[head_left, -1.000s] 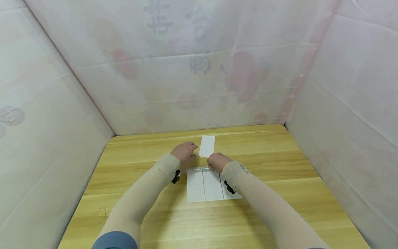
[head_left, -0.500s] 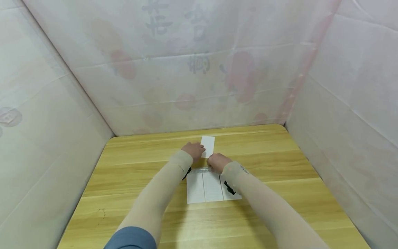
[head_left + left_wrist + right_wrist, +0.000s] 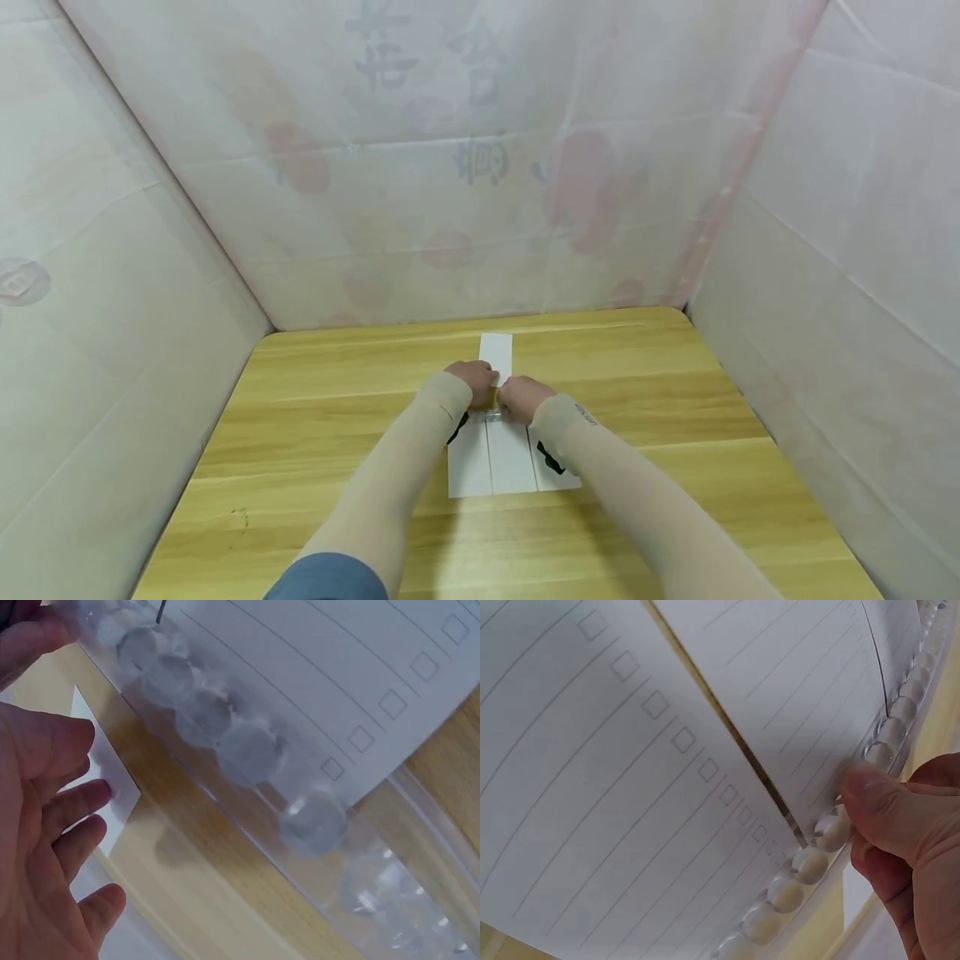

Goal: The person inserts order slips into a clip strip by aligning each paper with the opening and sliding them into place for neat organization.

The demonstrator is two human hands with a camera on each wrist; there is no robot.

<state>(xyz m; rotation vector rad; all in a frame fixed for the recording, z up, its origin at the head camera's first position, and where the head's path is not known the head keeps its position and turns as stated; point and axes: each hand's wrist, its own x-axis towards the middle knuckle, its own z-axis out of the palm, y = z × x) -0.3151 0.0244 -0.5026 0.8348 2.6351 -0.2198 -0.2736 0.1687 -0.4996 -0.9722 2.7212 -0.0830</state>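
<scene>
Three lined white paper slips [image 3: 510, 458] with small printed boxes lie side by side. Along their far edge runs a clear plastic strip [image 3: 247, 754] with a row of round, transparent bumps. My right hand [image 3: 525, 398] pinches this strip, its thumb [image 3: 874, 796] on the bumps near the gap between two slips. Beyond the strip, a separate blank white card [image 3: 496, 350] lies on the table. My left hand [image 3: 474, 381] is at the near left edge of that card. In the left wrist view its fingers [image 3: 79, 801] are spread, loosely bent, and overlap the card.
A wooden table [image 3: 315, 467] carries everything. Pale printed cloth walls [image 3: 450, 208] rise at its back and on both sides. A few dark marks [image 3: 240, 517] show on the table at the left.
My left hand has moved right, from beside the card to its near edge. The card now lies a little straighter. My right hand has stayed on the strip.
</scene>
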